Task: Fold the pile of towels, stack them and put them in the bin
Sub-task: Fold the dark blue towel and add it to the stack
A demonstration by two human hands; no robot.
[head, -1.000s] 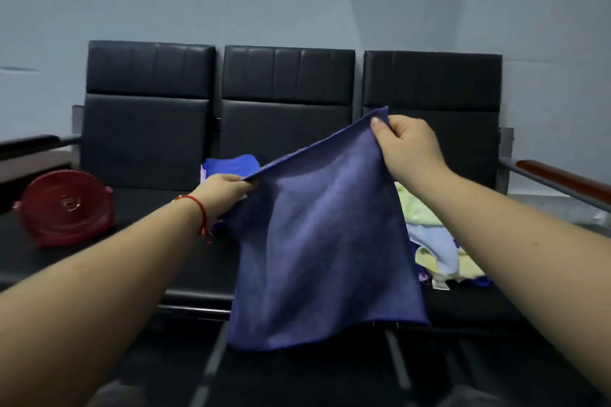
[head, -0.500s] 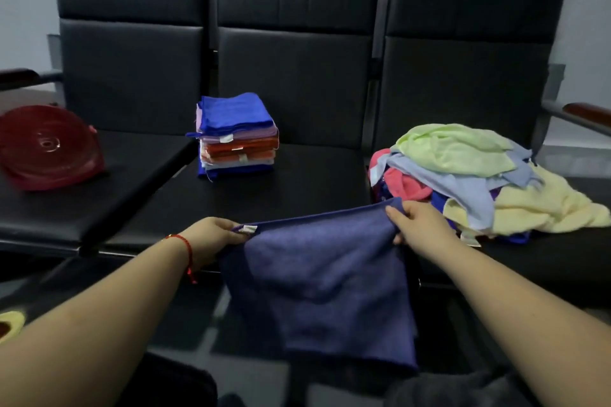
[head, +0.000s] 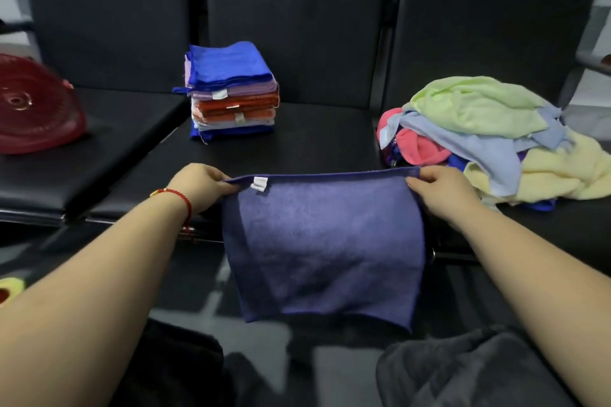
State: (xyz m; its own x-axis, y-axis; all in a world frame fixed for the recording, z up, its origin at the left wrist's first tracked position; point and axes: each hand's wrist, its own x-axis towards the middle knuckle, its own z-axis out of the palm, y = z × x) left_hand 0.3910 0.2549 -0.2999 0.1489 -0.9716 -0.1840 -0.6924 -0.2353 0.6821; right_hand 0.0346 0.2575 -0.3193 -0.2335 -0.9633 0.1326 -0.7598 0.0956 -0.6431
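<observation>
The purple towel (head: 322, 248) hung in front of the middle seat (head: 317, 145), below the folded stack (head: 231, 92); the left hand (head: 198, 188) and right hand (head: 441, 190) pinched its top corners; it looked light and limp, so corners seemed the surest hold.

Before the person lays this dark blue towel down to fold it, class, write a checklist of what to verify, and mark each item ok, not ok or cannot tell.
1. Left hand pinches one top corner of the dark blue microfibre towel: ok.
2. Right hand pinches the other top corner: ok.
3. Top edge taut and level: ok.
4. Towel hangs flat, without twists: ok.
5. Bare black seat cushion in front of the folded towel stack: ok.
6. Unfolded towel pile clear of that spot: ok.
</observation>
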